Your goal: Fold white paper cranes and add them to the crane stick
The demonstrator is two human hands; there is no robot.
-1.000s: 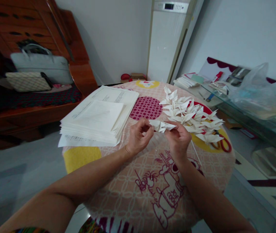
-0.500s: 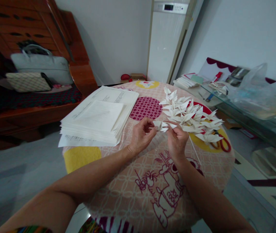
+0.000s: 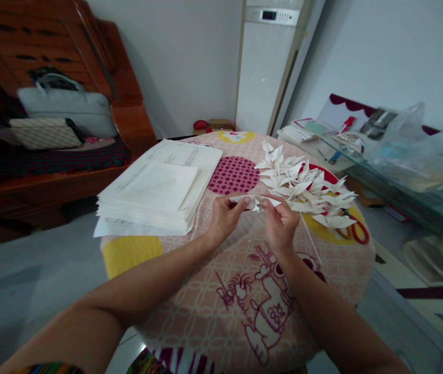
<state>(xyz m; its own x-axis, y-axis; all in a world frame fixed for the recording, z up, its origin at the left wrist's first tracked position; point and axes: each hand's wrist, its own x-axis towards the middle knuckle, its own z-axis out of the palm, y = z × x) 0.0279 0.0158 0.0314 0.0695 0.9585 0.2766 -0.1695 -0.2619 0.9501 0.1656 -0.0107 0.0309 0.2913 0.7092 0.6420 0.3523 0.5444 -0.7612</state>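
Observation:
Between my hands, above the round table, is a white folded paper crane (image 3: pixel 255 203) with its wings spread sideways. My left hand (image 3: pixel 226 214) pinches its left wing between thumb and fingers. On the other side my right hand (image 3: pixel 281 221) is closed on the right wing, the thumb close to the crane's middle. Parts of both wings are hidden behind my fingers. Just past my right hand lies a heap of similar white paper cranes (image 3: pixel 303 182). A stack of paper (image 3: pixel 147 187), with smaller square sheets on top, lies left of my hands.
A patterned cloth covers the round table (image 3: pixel 201 291). Red-handled scissors (image 3: pixel 359 231) stick out beneath the cranes, and a thin white stick (image 3: pixel 311 239) lies nearby. A glass shelf (image 3: pixel 396 179) with plastic bags stands at right. A wooden bench (image 3: pixel 131 124) with bags is at left.
My fingers have shifted on the paper crane. Its wings now stretch out more evenly to both sides, and my right thumb has moved in toward its middle.

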